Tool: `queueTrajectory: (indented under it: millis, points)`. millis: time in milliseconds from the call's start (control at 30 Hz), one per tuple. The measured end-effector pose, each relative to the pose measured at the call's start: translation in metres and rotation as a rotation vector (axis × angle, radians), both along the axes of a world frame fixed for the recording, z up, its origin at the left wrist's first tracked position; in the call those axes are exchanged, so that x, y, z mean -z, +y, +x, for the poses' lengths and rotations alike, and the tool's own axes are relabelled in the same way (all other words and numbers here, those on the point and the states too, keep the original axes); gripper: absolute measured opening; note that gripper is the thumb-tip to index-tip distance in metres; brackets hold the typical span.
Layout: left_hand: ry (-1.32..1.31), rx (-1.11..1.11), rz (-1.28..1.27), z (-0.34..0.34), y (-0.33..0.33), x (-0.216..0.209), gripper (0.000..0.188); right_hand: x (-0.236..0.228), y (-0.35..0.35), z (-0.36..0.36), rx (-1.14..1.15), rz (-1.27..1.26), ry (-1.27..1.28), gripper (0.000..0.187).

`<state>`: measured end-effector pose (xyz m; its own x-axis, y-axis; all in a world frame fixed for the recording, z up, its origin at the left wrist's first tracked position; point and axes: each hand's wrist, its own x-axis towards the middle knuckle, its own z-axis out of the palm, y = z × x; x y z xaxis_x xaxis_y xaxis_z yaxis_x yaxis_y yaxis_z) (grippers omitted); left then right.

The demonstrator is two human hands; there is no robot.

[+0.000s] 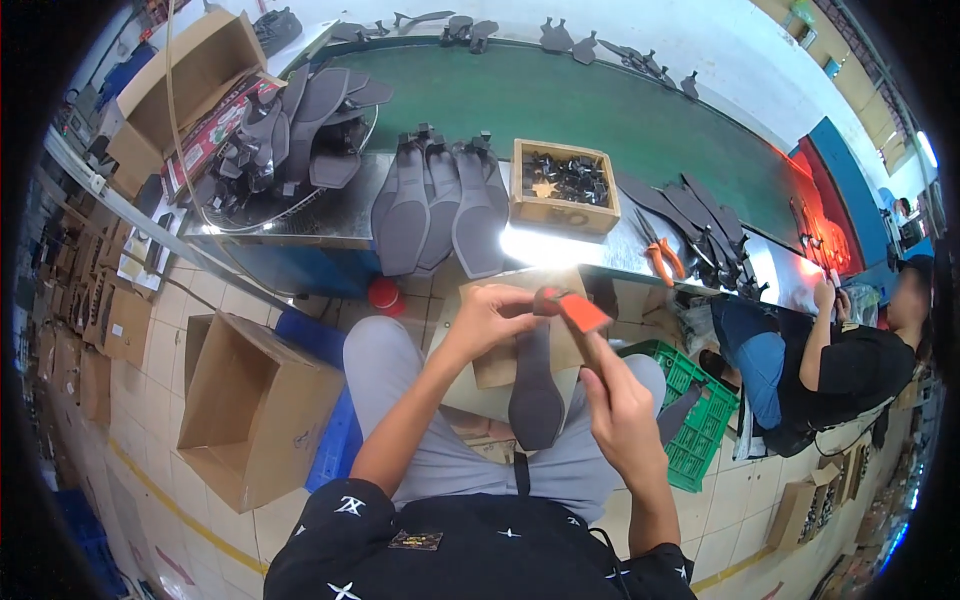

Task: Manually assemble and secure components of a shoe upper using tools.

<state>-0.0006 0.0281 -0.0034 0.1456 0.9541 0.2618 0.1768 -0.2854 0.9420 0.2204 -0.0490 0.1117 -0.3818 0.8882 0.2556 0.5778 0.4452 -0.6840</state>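
Observation:
My right hand is closed round the wooden handle of a hammer with an orange-red head. A dark grey shoe sole lies lengthwise over a board between my knees, its broad toe end toward me. At the sole's far, heel end, the fingers of my left hand are closed in a pinch. The hammer head is right beside these fingertips and partly hides the heel end.
On the metal bench lie several heeled soles, a wooden box of small black parts and orange-handled pliers. Beyond runs a green conveyor belt. A cardboard box stands left, a green crate right. Another person sits farther right.

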Motion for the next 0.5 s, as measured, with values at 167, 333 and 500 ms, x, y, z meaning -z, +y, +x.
queueTrajectory:
  millis: [167,333,500]
  points:
    - [0.255,-0.092,0.097,0.005,-0.009,-0.004,0.094,-0.032,-0.041,0.005,0.225,0.122,0.226,0.045]
    - [0.496,-0.131,0.098,0.003,-0.013,0.007,0.121,0.010,-0.007,-0.003,0.080,0.067,-0.002,0.036]
    - [0.502,-0.129,0.111,0.006,-0.009,-0.009,0.076,-0.018,-0.023,0.008,0.118,0.305,0.190,0.040]
